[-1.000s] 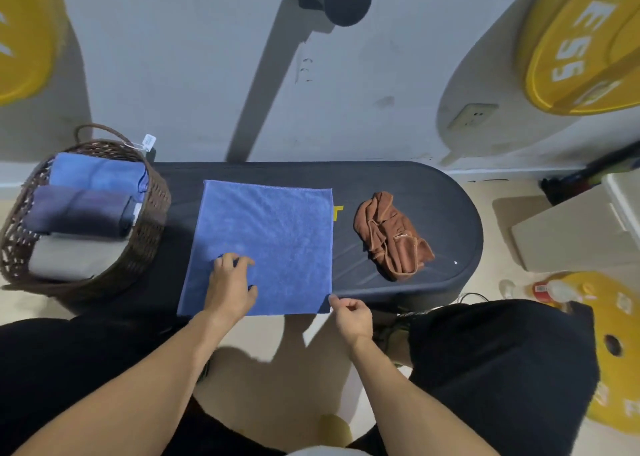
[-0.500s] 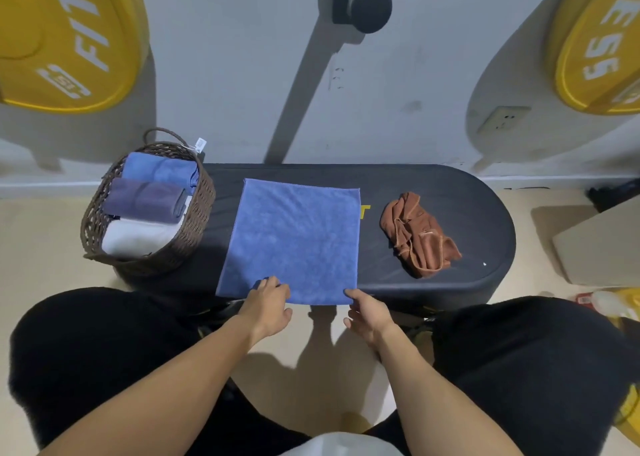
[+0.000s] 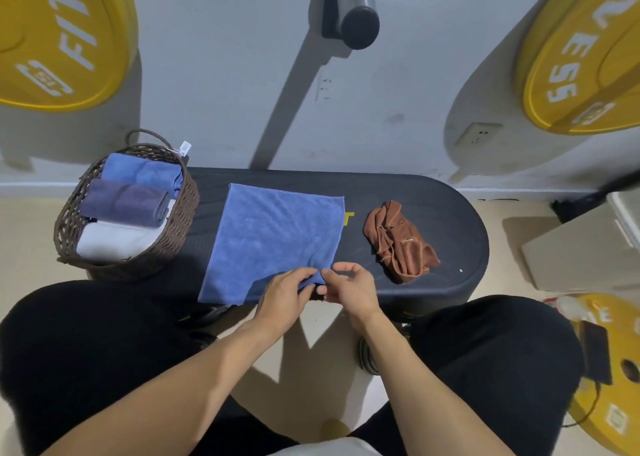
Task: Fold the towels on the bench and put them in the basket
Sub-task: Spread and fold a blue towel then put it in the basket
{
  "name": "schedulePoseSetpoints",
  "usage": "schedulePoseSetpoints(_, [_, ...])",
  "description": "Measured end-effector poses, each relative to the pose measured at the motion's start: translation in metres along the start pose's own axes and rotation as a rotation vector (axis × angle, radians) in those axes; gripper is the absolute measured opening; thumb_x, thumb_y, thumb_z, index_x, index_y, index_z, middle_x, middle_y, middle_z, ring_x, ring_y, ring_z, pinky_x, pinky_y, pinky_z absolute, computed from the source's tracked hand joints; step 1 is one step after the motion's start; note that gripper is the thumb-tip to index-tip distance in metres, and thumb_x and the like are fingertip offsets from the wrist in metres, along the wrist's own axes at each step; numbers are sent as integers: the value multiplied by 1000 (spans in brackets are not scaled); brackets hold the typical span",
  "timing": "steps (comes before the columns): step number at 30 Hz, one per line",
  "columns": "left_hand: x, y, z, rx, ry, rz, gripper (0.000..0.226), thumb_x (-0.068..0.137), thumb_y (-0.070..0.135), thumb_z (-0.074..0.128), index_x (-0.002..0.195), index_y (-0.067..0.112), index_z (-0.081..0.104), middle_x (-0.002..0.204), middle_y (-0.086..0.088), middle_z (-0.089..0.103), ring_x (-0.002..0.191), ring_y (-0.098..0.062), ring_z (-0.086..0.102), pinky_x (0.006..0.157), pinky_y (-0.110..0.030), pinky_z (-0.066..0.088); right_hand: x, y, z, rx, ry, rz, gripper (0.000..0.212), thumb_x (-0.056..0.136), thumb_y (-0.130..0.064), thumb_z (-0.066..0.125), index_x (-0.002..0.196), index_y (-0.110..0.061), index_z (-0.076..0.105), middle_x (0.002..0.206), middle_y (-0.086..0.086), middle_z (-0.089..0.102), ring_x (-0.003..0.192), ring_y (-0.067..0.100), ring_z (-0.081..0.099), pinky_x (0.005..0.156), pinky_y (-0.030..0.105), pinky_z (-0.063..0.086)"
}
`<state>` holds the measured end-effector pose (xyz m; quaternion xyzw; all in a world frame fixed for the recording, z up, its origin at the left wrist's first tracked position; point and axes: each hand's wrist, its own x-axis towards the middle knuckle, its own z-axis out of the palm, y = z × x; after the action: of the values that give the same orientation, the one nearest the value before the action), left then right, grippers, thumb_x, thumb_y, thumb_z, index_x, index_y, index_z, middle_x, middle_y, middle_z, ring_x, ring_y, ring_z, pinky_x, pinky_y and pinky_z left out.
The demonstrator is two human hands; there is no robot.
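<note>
**Pinching the near right corner of the blue towel**

Working at the near edge of the table (image 3: 450, 220), I have both hands meeting on one corner of the blue towel (image 3: 277, 233). My left hand (image 3: 282, 296) has its fingers curled round the near right corner of the cloth, and my right hand (image 3: 349, 287) pinches the same bunched bit with thumb and forefinger, its other fingers loosely arched above. The rest of the towel lies spread flat across the middle of the table, its near left corner hanging just over the edge.

The cloth looks light, soft and limp — it will not hold a crease by itself and will sag wherever I am not supporting it. I judge the best hold to be at the corners: one hand on each near corner, then carry them to the far edge so the halves meet squarely. At present both hands share one corner, so one of them would need to travel left along the hem.

The brown towel (image 3: 398, 240) sits crumpled to the right, apart from the blue one — not yet folded. The basket (image 3: 180, 227) stands at the left end, with three folded towels lying in it.
</note>
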<state>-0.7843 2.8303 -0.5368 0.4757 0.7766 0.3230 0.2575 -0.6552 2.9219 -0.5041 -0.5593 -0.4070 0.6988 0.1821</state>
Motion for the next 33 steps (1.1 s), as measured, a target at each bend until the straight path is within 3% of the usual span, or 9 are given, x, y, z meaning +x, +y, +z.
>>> schedulePoseSetpoints(3, [7,2,-3,-27,30,-22,20,92,21,66,109,19,74,95,1,76,89,-21,69,77,-37,55,-2,-8,-6,-392,48,-205,30,86,-10,66,113,-17,54,92,7,71,76,17,67,70,31,58])
schedulePoseSetpoints(6, [7,1,-6,-57,1,-18,18,92,24,67,107,19,75,92,3,76,84,-18,70,73,-35,55,-2,-12,-8,-857,-126,-554,49,76,-8,66,123,-21,59,116,-7,59,108,10,50,91,6,37])
schedulePoseSetpoints(9, [5,-1,-7,-78,-60,-48,15,92,28,66,103,23,74,85,8,75,79,-11,69,71,-32,55,4,-11,0,-1096,-243,-598,30,80,-22,72,110,-23,68,107,-8,69,107,14,54,94,29,45])
schedulePoseSetpoints(12, [3,-12,-8,-124,-97,-155,2,88,26,70,89,25,71,72,12,71,73,-4,67,68,-30,55,8,-6,3,-1049,-165,-474,8,88,-27,69,93,-21,70,83,-1,73,81,19,65,76,39,53])
schedulePoseSetpoints(14, [1,-22,-11,-86,-114,-208,6,85,24,72,85,24,66,71,12,67,71,-6,64,69,-33,55,10,-2,3,-998,-119,-425,7,90,-26,67,88,-19,68,76,2,72,73,22,64,70,40,54])
schedulePoseSetpoints(18, [-4,-53,-24,139,-187,-308,9,82,19,73,86,21,66,84,4,68,84,-20,65,75,-34,53,17,-3,-10,-898,-4,-397,14,93,-30,65,90,-17,68,82,2,72,75,18,62,71,32,48])
schedulePoseSetpoints(22, [-20,-92,-40,194,-87,-481,2,83,15,69,84,16,69,91,-6,67,93,-30,63,83,-35,52,26,2,-35,-770,19,-316,14,96,-27,64,89,-15,69,83,-1,70,79,14,63,72,28,46])
schedulePoseSetpoints(27, [-21,-95,-61,284,-45,-333,11,88,10,57,83,17,53,87,-3,54,87,-28,50,71,-35,37,32,29,-44,-813,-70,-140,21,98,-25,61,93,-7,70,81,1,64,74,14,54,62,24,43])
schedulePoseSetpoints(33, [-31,-105,-88,508,-195,-334,14,89,9,51,88,21,44,71,10,53,74,-24,51,67,-32,31,31,43,-45,-824,-146,-109,21,101,-26,53,87,-13,64,80,-3,67,71,12,57,72,29,46])
